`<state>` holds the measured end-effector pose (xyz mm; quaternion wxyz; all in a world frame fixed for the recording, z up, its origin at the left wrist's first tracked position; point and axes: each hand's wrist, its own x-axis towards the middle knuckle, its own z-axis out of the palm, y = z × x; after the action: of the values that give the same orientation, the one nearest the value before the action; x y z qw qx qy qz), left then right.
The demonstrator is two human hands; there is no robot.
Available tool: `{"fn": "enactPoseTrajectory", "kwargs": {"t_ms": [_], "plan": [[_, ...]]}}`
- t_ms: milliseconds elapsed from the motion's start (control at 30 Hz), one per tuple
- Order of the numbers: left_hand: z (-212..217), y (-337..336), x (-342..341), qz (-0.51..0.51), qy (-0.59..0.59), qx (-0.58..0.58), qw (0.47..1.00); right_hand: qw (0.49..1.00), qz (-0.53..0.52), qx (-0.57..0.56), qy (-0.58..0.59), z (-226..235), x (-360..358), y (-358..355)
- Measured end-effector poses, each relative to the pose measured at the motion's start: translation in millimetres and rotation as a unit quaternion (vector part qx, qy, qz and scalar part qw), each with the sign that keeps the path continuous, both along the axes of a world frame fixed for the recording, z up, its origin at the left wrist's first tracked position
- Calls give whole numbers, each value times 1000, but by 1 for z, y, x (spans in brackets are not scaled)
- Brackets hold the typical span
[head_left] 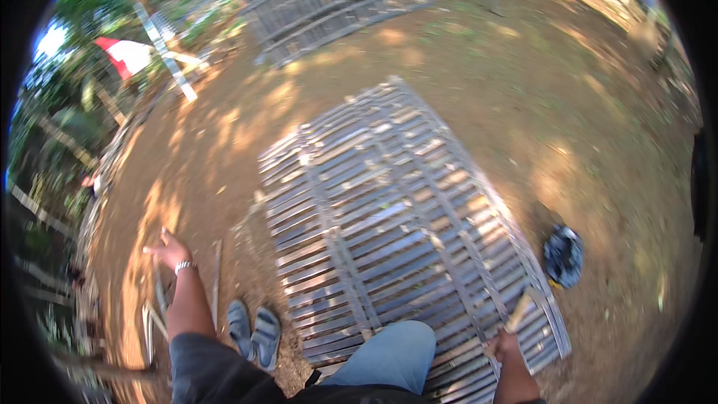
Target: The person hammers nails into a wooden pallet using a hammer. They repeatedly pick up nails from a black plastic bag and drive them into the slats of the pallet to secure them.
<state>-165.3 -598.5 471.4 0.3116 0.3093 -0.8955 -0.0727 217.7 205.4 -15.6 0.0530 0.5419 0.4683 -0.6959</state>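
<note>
My left hand (172,251) reaches out over bare soil at the left, fingers spread and nothing in it; a metal band circles the wrist. Low at the right, my right hand (504,346) is closed round the pale wooden handle of what looks like a hammer (517,311). Its head is blurred and lies over the right edge of a slatted bamboo panel (389,213). Many thin strips run across this panel, with a few longer strips crossing them lengthwise. My knee in blue jeans (396,355) is over the panel's near end.
A pair of grey-blue sandals (253,333) stands left of the panel, near thin sticks (217,280). Right of it sits a black plastic bag or bag-lined container (562,256). A wooden slatted structure (329,4) rises beyond; a red-and-white flag (127,56) hangs at the far left.
</note>
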Motion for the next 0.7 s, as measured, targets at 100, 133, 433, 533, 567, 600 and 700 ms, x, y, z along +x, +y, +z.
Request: {"fn": "enactPoseTrajectory", "kwargs": {"t_ms": [100,133,433,533,567,600,700], "plan": [[-123,136,-11,-254,-327,42,909,1000,-13,-26,-6,78,-12,17],[-175,201,9,-327,-473,44,817,1000,-20,-18,-1,114,-16,21],[-321,364,198,-507,-788,-21,347,902,343,196,-176,207,83,24],[-279,463,161,-579,-694,6,428,838,415,259,-241,210,77,4],[-271,499,150,-612,-655,8,444,831,433,248,-245,213,71,5],[-265,533,142,-645,-617,10,451,825,454,231,-247,215,69,1],[-266,613,142,-729,-513,8,453,766,550,240,-229,163,89,-3]]}}
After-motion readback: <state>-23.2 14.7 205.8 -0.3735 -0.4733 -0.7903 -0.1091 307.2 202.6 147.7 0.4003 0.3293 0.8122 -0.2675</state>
